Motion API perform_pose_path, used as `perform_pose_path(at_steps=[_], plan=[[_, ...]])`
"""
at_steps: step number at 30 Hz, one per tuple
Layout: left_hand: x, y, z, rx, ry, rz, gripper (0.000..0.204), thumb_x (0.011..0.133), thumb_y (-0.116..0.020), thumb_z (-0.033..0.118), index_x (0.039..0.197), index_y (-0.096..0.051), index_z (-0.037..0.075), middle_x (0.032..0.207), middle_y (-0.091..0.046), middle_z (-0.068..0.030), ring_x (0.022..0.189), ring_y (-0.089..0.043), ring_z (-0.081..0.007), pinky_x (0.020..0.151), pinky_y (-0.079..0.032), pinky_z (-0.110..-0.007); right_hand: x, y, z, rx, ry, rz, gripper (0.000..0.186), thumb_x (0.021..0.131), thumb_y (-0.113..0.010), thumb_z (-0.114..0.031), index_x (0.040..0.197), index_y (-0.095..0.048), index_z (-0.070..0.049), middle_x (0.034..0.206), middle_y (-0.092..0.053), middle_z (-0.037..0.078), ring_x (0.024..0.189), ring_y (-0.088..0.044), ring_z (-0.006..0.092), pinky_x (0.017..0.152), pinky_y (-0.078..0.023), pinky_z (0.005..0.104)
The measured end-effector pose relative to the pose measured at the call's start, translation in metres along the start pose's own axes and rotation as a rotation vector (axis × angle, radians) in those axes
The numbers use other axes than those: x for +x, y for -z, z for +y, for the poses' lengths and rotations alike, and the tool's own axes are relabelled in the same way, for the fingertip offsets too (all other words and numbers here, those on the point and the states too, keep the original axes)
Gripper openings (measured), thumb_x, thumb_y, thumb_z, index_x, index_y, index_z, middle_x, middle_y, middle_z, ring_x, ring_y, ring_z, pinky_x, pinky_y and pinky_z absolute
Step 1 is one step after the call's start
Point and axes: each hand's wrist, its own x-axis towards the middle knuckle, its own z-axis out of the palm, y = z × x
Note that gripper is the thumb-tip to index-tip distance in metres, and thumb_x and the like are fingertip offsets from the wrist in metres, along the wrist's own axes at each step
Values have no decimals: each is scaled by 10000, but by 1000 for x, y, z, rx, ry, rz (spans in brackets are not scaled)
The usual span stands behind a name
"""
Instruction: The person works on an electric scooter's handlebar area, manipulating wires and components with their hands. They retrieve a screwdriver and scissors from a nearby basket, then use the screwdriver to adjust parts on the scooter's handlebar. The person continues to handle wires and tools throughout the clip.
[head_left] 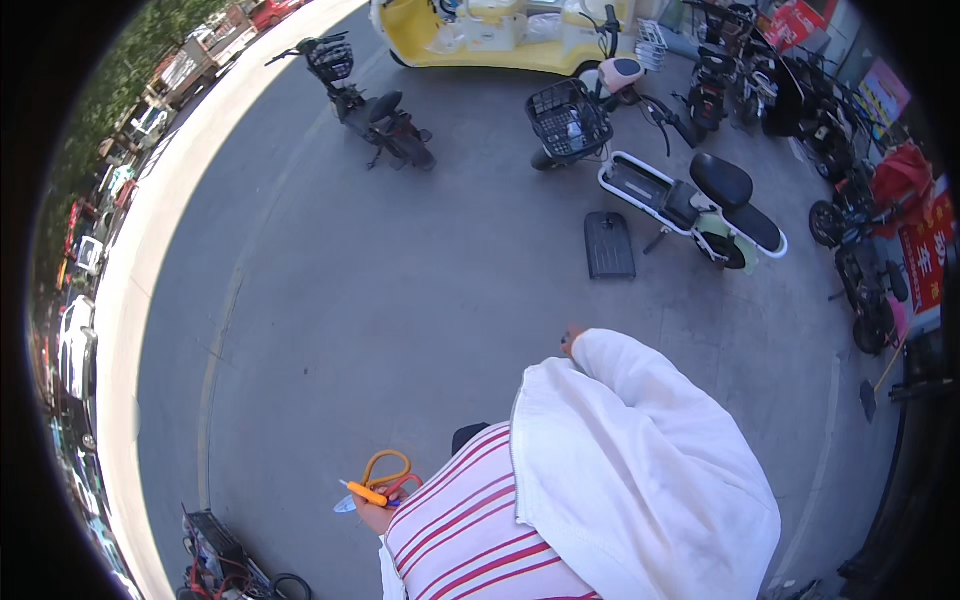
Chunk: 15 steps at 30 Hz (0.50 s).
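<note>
Low at the left, my left hand (374,515) is closed round a bundle of small tools beside my striped shirt. An orange-handled screwdriver (366,493) with a pale tip sticks out of it. An orange loop (388,460) and a red loop stand up behind; whether they are handles or cord I cannot make out. Something pale and clear shows under the fingers. My right hand (572,340) reaches forward over the ground from a white sleeve, which hides most of it. A dark spot shows at its fingers, too small to name. A black panel (610,246) lies on the ground ahead.
A white electric scooter (690,205) with a black basket stands beyond the panel. A dark scooter (370,110) is at the far left, a yellow vehicle (490,50) behind. Several scooters line the right side. Another machine (220,550) sits at the lower left.
</note>
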Motion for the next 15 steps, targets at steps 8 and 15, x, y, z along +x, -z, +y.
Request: perform_pose_path(at_steps=[8, 15], plan=[[227, -151, 64, 156, 80, 42, 397, 952, -545, 457, 762, -519, 109, 570, -500, 2, 464, -444, -115, 414, -384, -240, 94, 127, -276, 466, 365, 279, 486, 784, -746, -282, 1208, -568, -123, 1197, -622, 161, 1111, -590, 370, 928, -476, 436], [344, -369, 174, 263, 176, -281, 373, 962, -546, 439, 792, -535, 107, 583, -523, -3, 466, -458, -124, 417, -394, -236, 134, 53, -255, 407, -161, 89, 553, 748, -796, -308, 1225, -581, -130, 1196, -644, 141, 1117, -610, 333, 953, -482, 414]])
